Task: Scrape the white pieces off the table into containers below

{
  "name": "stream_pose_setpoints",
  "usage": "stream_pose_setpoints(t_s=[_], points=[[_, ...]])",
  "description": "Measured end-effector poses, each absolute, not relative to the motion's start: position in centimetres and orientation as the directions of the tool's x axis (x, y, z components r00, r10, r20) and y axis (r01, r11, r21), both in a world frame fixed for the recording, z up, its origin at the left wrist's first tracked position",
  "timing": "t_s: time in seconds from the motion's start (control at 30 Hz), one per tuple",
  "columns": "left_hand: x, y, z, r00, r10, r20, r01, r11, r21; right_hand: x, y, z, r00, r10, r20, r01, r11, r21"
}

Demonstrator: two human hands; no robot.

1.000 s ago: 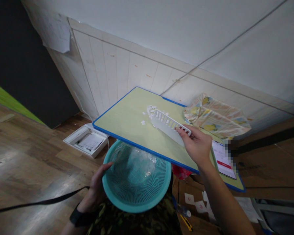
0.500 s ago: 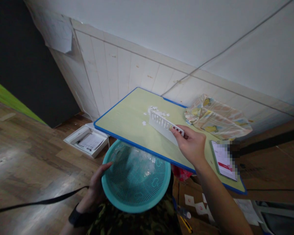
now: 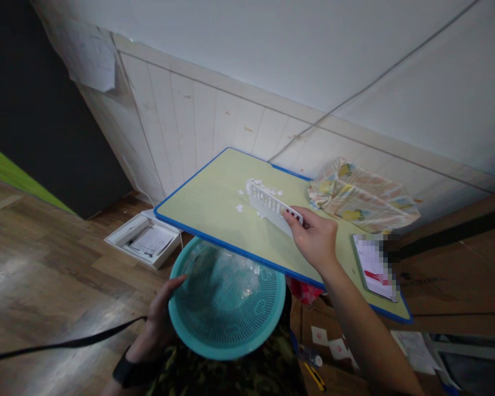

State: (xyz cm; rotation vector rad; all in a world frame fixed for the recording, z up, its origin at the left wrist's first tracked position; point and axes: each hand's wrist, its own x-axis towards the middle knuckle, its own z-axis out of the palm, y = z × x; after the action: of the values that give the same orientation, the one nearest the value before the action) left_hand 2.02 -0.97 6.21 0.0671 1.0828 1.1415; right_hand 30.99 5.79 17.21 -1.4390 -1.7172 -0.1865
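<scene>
My right hand [image 3: 315, 236] grips one end of a white slotted plastic strip [image 3: 270, 206], which stands on its long edge on the light green table [image 3: 198, 192]. Small white scraps [image 3: 253, 184] lie against and behind the far end of the strip, and a few lie loose on the tabletop beside it. My left hand [image 3: 165, 308] is closed on the left rim of a turquoise plastic basket [image 3: 226, 349], held just under the table's near edge. Inside the basket is some clear, crinkled plastic [image 3: 235, 275].
A patterned cloth [image 3: 363, 198] lies at the table's back right, with a phone [image 3: 373, 269] near the right end. An open white box [image 3: 144, 239] sits on the floor at left. A yellow cutter [image 3: 314, 377] and a clear bottle [image 3: 311, 356] are below the table.
The strip and my right hand have shifted slightly to the left, closer to the white scraps, which look more bunched up. My left hand stays on the basket rim.
</scene>
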Motion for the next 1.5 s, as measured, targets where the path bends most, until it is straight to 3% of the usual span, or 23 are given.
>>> stream_pose_setpoints(t_s=[0.77,1.5], points=[[1.4,-1.0,4.6,-0.079,0.799,-0.596,-0.672,0.399,0.624,32.1,1.6,17.9,0.034,0.769,0.638,0.834,0.330,-0.442],[1.8,-0.4,6.2,-0.007,0.756,-0.655,-0.726,0.446,0.523,33.0,-1.4,16.8,0.004,0.762,0.647,0.822,0.366,-0.436]])
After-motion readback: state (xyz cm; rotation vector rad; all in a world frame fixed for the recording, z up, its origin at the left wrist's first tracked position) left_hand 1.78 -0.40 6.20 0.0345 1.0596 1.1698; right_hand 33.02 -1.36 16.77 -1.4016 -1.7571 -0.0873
